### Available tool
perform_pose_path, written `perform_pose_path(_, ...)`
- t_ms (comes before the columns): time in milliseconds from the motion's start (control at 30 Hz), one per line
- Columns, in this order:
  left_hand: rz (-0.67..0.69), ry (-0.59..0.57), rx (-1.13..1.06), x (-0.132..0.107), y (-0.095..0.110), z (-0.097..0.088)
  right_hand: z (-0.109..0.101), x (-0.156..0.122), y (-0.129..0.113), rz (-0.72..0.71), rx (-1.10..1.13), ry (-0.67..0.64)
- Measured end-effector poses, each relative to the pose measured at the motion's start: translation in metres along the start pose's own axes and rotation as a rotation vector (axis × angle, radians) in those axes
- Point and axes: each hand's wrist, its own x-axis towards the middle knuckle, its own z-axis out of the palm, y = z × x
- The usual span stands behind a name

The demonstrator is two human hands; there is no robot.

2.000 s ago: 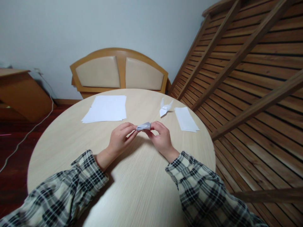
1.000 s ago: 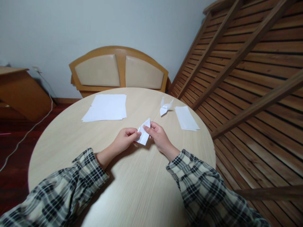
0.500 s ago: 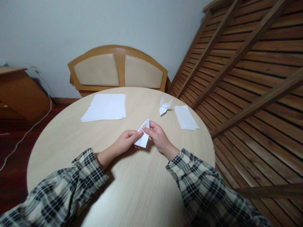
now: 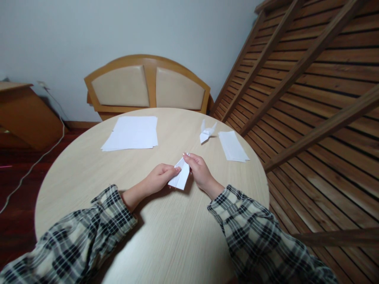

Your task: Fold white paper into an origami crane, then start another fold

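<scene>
Both my hands meet over the middle of the round wooden table (image 4: 89, 181). Between them is a small folded white paper piece (image 4: 180, 177), its point hanging down toward the tabletop. My left hand (image 4: 160, 177) pinches its left edge with fingers curled. My right hand (image 4: 199, 170) grips its upper right edge, fingers closed on the paper. Plaid sleeves cover both my forearms.
A stack of white sheets (image 4: 132, 132) lies at the far left of the table. A finished folded paper figure (image 4: 206, 133) stands at the far right, beside a smaller pile of paper (image 4: 233, 146). A padded wooden chair (image 4: 146, 88) stands behind the table; slatted wooden frames lean at the right.
The paper piece went from a flat horizontal strip held between my fingertips to an upright pointed shape. It now sits lower and tilted, and my hands have shifted slightly around it.
</scene>
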Motion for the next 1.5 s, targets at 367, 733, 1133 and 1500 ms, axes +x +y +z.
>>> perform_pose_path(367, 0.076, -0.039, 0.03, -0.0012, 0.0039, 0.003, 0.0008, -0.0024, -0.0064, -0.041, -0.089, -0.064)
perform_pose_path(733, 0.11, 0.237, 0.059, 0.0021, -0.0025, 0.0008, 0.0033, -0.0005, -0.0053, -0.005, -0.099, -0.156)
perform_pose_path(1133, 0.136, 0.287, -0.013, 0.0048, -0.0008, 0.0014, 0.0023, -0.0016, -0.0037, -0.079, -0.211, -0.131)
perform_pose_path(1500, 0.053, 0.094, -0.098, 0.0028, -0.001, -0.0012, 0.0012, -0.0018, -0.0054, -0.128, -0.245, 0.031)
